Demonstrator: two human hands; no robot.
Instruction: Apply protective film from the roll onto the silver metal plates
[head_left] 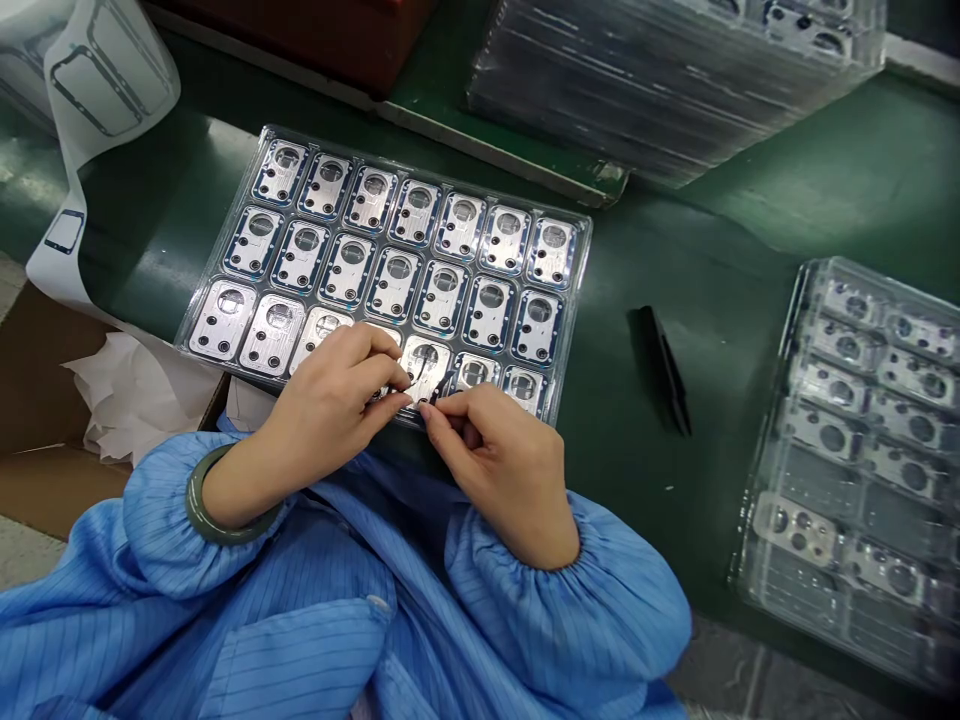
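"Watching those fingertips, where exactly is the plate [420,387] they're working on?"

"In the clear tray [572,310], in the row nearest the person, with framed plates just to its right. Both hands meet at its lower end."

"How is each hand gripping?"

"The left hand [337,385] has its thumb and finger close together at the plate's left edge, and the right hand [510,455] brings its own together by the lower right corner. Something thin and dark shows near the right fingertips, but I can't tell whether either pinch is closed on anything."

"What would make it go well?"

"I'd use one hand to steady the metal and let the other do the fine handling. Light pressure, I think, at the edge only; pressing on the round window or the small holes could leave marks. The tray looks thin, so leaning on it might jog the neighbouring plates."

"And the sleeves?"

"Best kept off the pockets. If fingertips prove too clumsy, the black tweezers [665,370] lie to the right, between this tray and the second tray [821,480]."
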